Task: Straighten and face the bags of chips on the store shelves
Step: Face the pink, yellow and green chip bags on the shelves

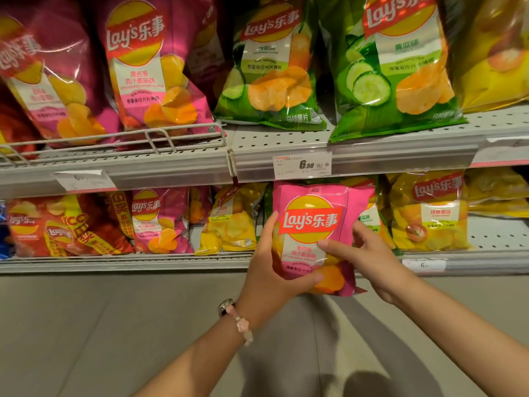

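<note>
Pink bag (315, 224): one, upright, logo facing out, held before the lower shelf (123, 263), just under the 6.50 price tag (302, 165).
Left hand (269, 270): gripping its left edge.
Right hand (366, 253): pinching its right side.
Green bags (274, 67): two, directly above the tag.

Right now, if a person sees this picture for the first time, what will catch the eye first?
First comes the pink chip bag, held up at the centre in front of the lower shelf, with the left hand and right hand gripping its sides. Next, the two green cucumber bags on the upper shelf at the right, above a price tag reading 6.50.
</note>
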`<action>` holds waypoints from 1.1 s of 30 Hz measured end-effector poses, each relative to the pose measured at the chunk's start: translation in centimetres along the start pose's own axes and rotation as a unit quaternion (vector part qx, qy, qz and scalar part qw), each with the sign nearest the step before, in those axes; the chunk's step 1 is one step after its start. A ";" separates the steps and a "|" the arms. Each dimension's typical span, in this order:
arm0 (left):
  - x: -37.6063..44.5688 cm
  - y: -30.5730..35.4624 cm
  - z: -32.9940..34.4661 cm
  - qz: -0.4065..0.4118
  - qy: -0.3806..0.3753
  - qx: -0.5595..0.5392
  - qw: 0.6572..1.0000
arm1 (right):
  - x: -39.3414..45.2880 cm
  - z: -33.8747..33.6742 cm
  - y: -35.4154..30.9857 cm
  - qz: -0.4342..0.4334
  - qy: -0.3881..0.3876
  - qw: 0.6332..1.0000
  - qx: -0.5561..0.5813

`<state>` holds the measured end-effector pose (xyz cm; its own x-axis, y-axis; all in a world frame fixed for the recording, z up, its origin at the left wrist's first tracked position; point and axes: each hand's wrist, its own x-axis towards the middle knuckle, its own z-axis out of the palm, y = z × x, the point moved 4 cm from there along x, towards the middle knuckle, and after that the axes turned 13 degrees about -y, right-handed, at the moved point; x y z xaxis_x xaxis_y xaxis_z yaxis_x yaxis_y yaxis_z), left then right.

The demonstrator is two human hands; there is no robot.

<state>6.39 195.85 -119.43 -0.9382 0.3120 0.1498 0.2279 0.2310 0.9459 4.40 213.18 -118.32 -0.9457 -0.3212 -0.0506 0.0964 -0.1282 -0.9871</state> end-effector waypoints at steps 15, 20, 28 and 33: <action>4.5 -8.5 -12.3 -0.326 0.118 0.232 0.909 | 0.6 -1.6 -0.3 0.024 0.023 0.999 0.000; 5.3 -9.6 -12.9 -0.350 0.107 0.210 0.906 | 0.4 -1.7 0.0 0.025 0.031 0.999 0.001; 4.3 -8.4 -13.4 -0.257 0.181 0.147 0.938 | 0.6 -1.9 0.4 0.026 0.045 0.999 0.004; 3.0 -6.0 -13.6 -0.214 0.174 0.061 0.959 | 0.9 -2.0 0.2 0.031 0.054 0.998 0.002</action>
<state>-1.30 182.89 -120.79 -0.9780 -0.1576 -0.1365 -0.1880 0.3827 0.9045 2.97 214.76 -118.92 -0.9656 -0.2264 -0.1278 0.1569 -0.1154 -0.9809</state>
